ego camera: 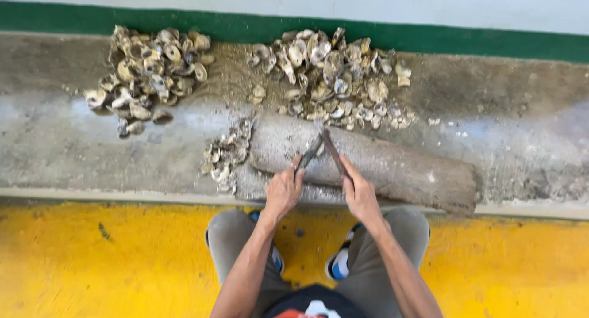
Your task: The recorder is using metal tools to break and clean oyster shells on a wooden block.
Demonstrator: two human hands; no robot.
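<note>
Both hands work close together over a grey log that lies across the concrete surface just beyond the person's knees. Left hand is closed around a dark, narrow piece that angles up and away from it; whether this is an oyster or a second tool is too small to tell. Right hand is closed on the handle of a thin blade, whose tip meets the left hand's piece on the log, just ahead of the fingers.

As I judge it, the step in hand is prying or chipping at a shell against the log. The next move calls for a steady left grip and a short, controlled push of the blade, kept off the left fingers.

Just left of the left hand sits a small shell heap, touching the log's end. Farther ahead, near the green wall stripe, lie two larger shell piles: one ahead of the hands, one well off to the left.
</note>
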